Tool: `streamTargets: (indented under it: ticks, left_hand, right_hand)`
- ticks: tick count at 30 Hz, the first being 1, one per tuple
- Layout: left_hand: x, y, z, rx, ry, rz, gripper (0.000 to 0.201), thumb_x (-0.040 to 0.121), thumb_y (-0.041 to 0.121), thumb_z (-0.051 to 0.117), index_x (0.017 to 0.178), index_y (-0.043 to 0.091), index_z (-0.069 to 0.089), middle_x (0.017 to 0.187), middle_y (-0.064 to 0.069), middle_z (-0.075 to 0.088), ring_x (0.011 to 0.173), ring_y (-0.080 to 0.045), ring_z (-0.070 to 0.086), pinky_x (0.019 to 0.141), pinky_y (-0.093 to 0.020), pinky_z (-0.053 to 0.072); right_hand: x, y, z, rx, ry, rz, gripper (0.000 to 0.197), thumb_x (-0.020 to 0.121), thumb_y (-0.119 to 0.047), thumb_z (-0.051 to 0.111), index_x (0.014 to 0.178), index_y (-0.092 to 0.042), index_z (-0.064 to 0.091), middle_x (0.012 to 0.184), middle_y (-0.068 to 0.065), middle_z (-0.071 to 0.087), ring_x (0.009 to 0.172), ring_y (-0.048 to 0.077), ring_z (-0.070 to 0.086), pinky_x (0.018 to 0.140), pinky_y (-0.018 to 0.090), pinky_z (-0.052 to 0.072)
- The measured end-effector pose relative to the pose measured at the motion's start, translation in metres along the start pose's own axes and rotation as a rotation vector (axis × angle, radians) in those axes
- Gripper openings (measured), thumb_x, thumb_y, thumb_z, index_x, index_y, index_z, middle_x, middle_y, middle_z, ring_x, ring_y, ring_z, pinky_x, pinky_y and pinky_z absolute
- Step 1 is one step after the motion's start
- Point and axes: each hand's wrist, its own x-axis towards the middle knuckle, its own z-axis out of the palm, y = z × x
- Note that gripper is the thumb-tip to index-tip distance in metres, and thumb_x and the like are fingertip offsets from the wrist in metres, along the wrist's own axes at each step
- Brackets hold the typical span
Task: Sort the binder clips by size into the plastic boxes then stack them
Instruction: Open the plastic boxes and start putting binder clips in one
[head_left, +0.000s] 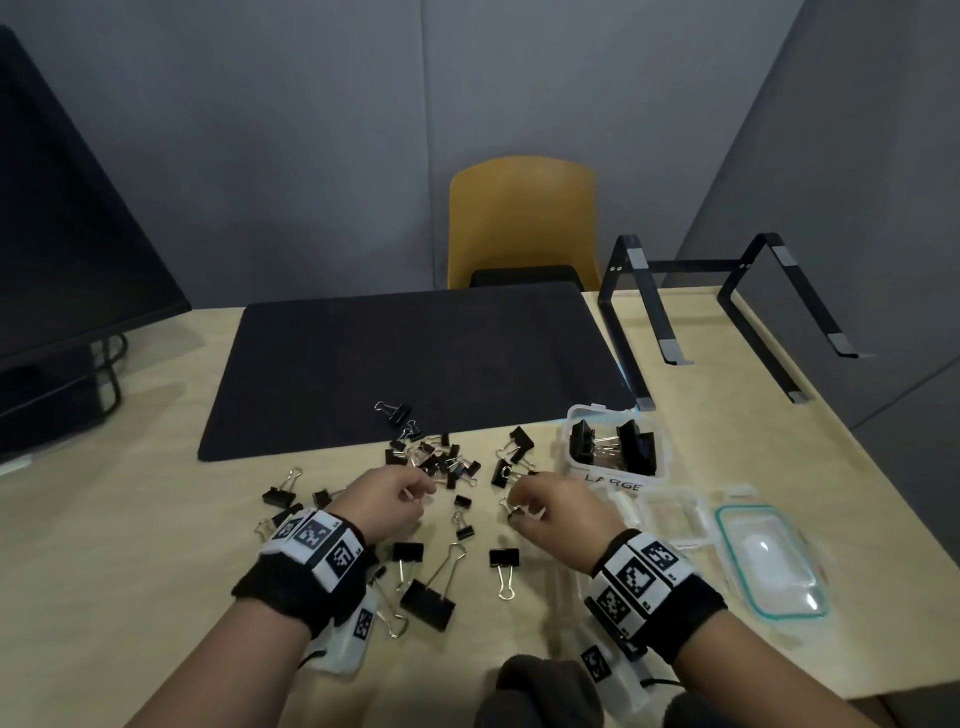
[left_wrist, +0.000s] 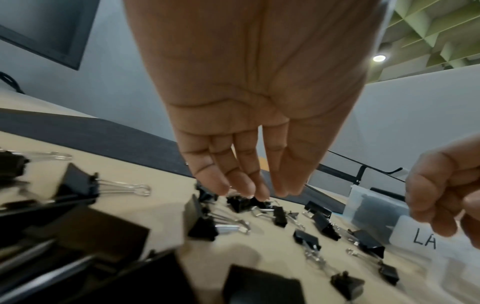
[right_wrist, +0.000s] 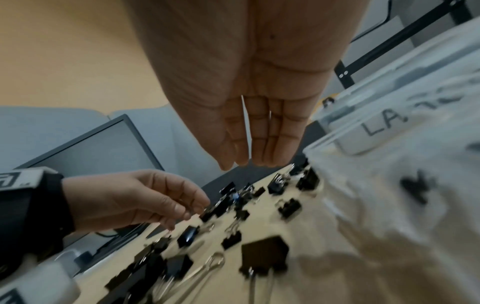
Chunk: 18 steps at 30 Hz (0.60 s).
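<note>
Black binder clips of three sizes lie loose on the wooden table; a pile of small clips sits at the mat's near edge and a large clip lies close to me. My left hand reaches into that pile, thumb and fingertips pinching a small clip. Just right of it, my right hand has its fingers curled round another small clip, mostly hidden. A clear box labelled LARGE holds several large clips. Empty clear boxes stand right of my right hand.
A clear lid with a teal seal lies at the right. A black mat covers the table's middle, with a black laptop stand behind right, a monitor at left and a yellow chair beyond.
</note>
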Motion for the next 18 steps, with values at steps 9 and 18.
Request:
streamTargets:
  ticks: [9, 18]
  left_hand:
    - [-0.012, -0.029, -0.005, 0.110, -0.043, -0.034, 0.034, 0.077, 0.017, 0.069, 0.108, 0.032, 0.063, 0.112, 0.010, 0.055, 0.101, -0.008, 0.052, 0.090, -0.026, 0.046]
    - [-0.023, -0.045, -0.018, 0.221, -0.354, 0.017, 0.062, 0.068, 0.020, 0.071, 0.122, 0.042, 0.048, 0.120, 0.015, 0.034, 0.119, -0.007, 0.035, 0.104, -0.035, 0.041]
  right_hand:
    - [-0.001, -0.033, 0.053, -0.079, -0.331, -0.035, 0.049, 0.076, -0.049, 0.068, 0.116, -0.025, 0.055, 0.111, -0.003, 0.057, 0.094, 0.013, 0.055, 0.083, 0.031, 0.050]
    - [0.004, -0.036, 0.069, -0.116, -0.336, 0.006, 0.048, 0.075, -0.038, 0.063, 0.118, -0.023, 0.046, 0.115, 0.002, 0.054, 0.101, 0.021, 0.054, 0.085, 0.033, 0.050]
